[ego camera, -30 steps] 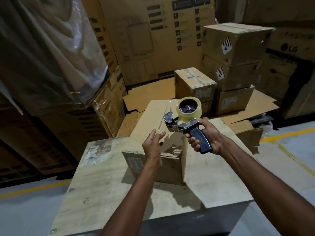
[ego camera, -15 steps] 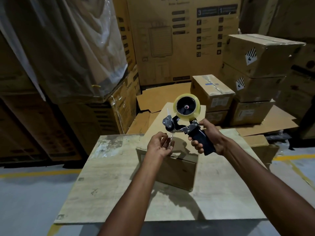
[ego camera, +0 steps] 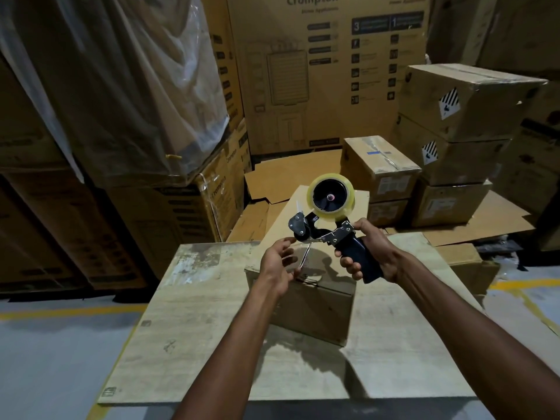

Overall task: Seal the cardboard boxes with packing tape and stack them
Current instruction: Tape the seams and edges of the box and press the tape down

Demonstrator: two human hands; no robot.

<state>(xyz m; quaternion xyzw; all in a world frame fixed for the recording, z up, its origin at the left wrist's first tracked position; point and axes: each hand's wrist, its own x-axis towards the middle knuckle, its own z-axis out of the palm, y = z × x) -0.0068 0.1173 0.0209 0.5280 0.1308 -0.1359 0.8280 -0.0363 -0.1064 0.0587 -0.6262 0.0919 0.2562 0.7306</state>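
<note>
In the head view, the right hand point(ego camera: 374, 253) sits just right of centre frame, clenched around the dark blue pistol handle of a tape dispenser with a metal frame point(ego camera: 333, 236), held in the air above the table. A roll of clear, yellowish packing tape point(ego camera: 328, 216) sits on the dispenser's black hub, facing the camera. A short strip of clear tape point(ego camera: 306, 254) hangs down and to the left from the dispenser's front roller. The left hand point(ego camera: 277, 265), just left of the dispenser, has its fingers curled, and its fingertips pinch the lower end of that strip.

Directly below both hands lies a long brown cardboard box point(ego camera: 315, 307). It rests on a pale, scuffed wooden tabletop point(ego camera: 197, 328) and its far end points toward the top of the frame.

Behind the table, a small taped brown carton point(ego camera: 380, 168) stands at centre right, just beside a stack of brown cartons with diamond labels point(ego camera: 469, 98). A tall printed "Crompton" carton point(ego camera: 318, 74) fills the upper centre. Clear plastic wrap point(ego camera: 121, 86) covers goods at the upper left. A grey floor with yellow lines point(ego camera: 45, 353) shows at the lower left.
</note>
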